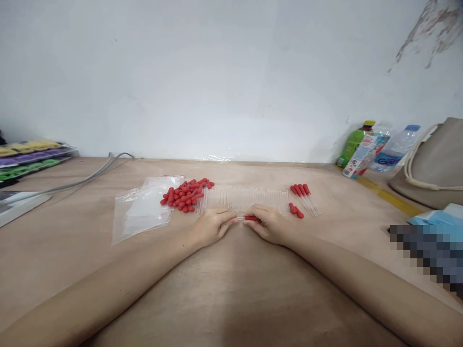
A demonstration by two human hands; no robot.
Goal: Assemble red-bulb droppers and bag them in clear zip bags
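My left hand (211, 224) pinches the clear glass tube of a dropper, and my right hand (269, 224) pinches its red rubber bulb (251, 218); the two hands meet at the middle of the wooden table (231, 289). Just behind them lies a row of several clear glass tubes (249, 197). A heap of several loose red bulbs (186, 194) sits behind my left hand. Several droppers with red bulbs fitted (303, 195) lie behind my right hand, with two more red bulbs (295, 210) beside it.
Clear plastic bags (142, 209) lie left of the red heap. A grey cable (87, 178) and coloured trays (29, 156) are at far left. Bottles (365, 152) and a beige bag (434, 166) stand at back right, a blue packet (444, 214) near the right edge.
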